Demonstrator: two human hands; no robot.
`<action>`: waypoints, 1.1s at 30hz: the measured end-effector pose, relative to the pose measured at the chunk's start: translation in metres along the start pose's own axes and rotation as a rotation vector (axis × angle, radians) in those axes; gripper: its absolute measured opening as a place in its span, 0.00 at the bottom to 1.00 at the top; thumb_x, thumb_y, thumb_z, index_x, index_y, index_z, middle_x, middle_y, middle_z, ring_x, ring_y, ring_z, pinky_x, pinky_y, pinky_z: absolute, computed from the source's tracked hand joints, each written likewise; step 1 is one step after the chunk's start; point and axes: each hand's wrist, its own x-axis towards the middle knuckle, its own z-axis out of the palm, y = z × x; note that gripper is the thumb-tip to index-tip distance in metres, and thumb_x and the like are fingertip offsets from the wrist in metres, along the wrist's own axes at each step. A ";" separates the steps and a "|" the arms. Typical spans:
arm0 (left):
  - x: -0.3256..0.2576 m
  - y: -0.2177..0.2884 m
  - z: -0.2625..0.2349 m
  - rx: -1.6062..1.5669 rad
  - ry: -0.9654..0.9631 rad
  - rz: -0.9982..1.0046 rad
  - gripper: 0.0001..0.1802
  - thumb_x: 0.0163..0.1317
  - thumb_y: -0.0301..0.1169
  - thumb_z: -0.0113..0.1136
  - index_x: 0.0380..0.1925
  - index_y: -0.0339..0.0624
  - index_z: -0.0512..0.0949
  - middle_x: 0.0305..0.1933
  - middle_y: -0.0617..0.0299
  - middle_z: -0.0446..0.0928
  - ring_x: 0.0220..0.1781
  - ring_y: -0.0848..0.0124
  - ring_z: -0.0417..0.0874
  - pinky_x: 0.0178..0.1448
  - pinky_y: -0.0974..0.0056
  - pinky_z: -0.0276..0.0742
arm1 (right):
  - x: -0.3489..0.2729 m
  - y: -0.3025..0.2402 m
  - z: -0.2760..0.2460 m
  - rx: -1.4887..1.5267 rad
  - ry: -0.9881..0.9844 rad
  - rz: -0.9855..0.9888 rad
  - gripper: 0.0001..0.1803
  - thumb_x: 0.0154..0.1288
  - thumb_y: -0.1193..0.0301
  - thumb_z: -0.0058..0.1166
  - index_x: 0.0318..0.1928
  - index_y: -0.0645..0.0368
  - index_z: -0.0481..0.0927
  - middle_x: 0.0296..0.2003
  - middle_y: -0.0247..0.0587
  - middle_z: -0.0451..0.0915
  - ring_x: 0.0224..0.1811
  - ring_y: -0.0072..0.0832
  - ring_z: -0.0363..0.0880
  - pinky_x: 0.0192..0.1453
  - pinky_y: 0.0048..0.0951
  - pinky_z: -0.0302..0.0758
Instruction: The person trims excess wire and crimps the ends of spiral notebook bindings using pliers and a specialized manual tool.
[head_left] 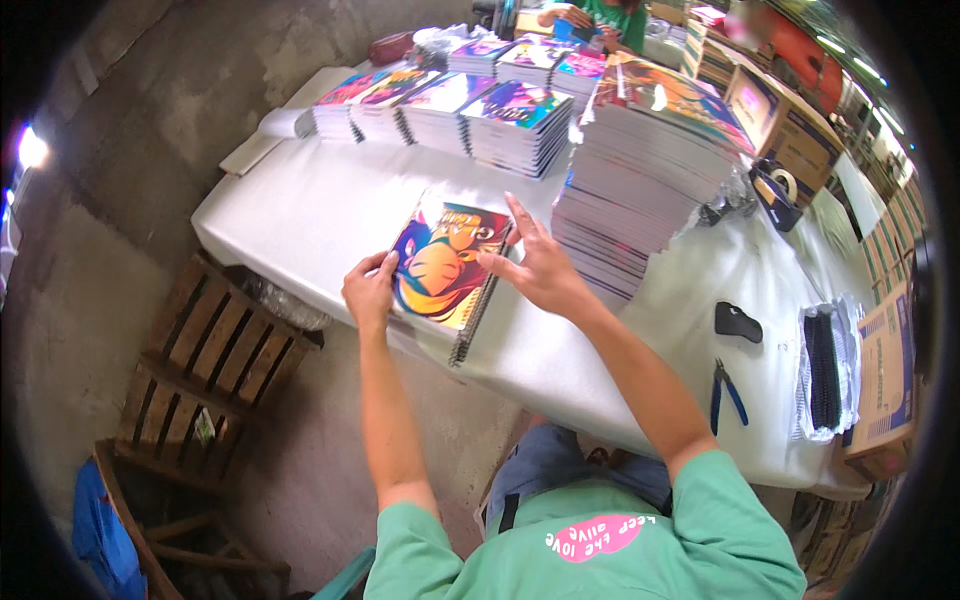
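Note:
A spiral notebook [440, 265] with a colourful cartoon cover lies near the table's front edge. Its dark wire coil [470, 335] runs down the right side and sticks out past the lower corner. My left hand [371, 290] grips the notebook's left edge, thumb and fingers closed there. My right hand [545, 265] is at the opposite edge, fingers spread, with the thumb over the cover and the index finger stretched away from me. To its right rises a tall stack of large printed sheets [640, 180].
Several piles of spiral notebooks [515, 125] stand at the back. On the right are pliers [727, 393], a small black tool [738, 322], black coils in plastic [824, 370], a tape dispenser [778, 190] and cardboard boxes [800, 135]. A wooden pallet [200, 370] is at left. Another person [610, 20] works beyond.

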 end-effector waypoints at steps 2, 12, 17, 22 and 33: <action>0.005 -0.019 -0.006 -0.052 0.008 0.035 0.21 0.51 0.45 0.68 0.38 0.40 0.84 0.36 0.51 0.84 0.39 0.63 0.84 0.48 0.62 0.77 | -0.006 -0.066 -0.092 0.261 -0.087 -0.030 0.37 0.56 0.64 0.64 0.64 0.57 0.63 0.50 0.44 0.71 0.33 0.25 0.76 0.33 0.25 0.76; -0.062 0.216 0.058 -0.126 -0.051 0.969 0.40 0.54 0.51 0.64 0.57 0.30 0.69 0.59 0.42 0.70 0.64 0.48 0.68 0.68 0.57 0.61 | 0.048 0.068 -0.281 0.313 0.082 0.705 0.37 0.55 0.40 0.54 0.60 0.48 0.71 0.59 0.40 0.69 0.61 0.34 0.66 0.56 0.48 0.69; -0.074 0.262 0.105 0.080 -0.117 0.891 0.41 0.56 0.61 0.55 0.61 0.44 0.69 0.63 0.47 0.66 0.70 0.53 0.60 0.72 0.49 0.49 | 0.046 0.086 -0.322 0.305 0.135 0.574 0.19 0.57 0.61 0.64 0.45 0.58 0.79 0.36 0.34 0.81 0.34 0.23 0.81 0.39 0.27 0.78; -0.097 0.278 0.080 0.284 -0.089 0.931 0.42 0.58 0.60 0.54 0.65 0.44 0.62 0.67 0.45 0.59 0.73 0.49 0.49 0.68 0.33 0.41 | -0.020 0.063 -0.341 0.463 0.546 0.198 0.22 0.61 0.73 0.59 0.53 0.66 0.68 0.35 0.37 0.78 0.33 0.19 0.77 0.33 0.20 0.77; -0.177 0.269 0.039 -0.189 -0.837 0.711 0.12 0.58 0.25 0.60 0.42 0.35 0.78 0.34 0.58 0.82 0.32 0.75 0.79 0.40 0.69 0.74 | -0.206 0.073 -0.254 0.561 0.516 0.422 0.28 0.57 0.76 0.61 0.59 0.55 0.68 0.47 0.35 0.78 0.44 0.22 0.76 0.45 0.25 0.73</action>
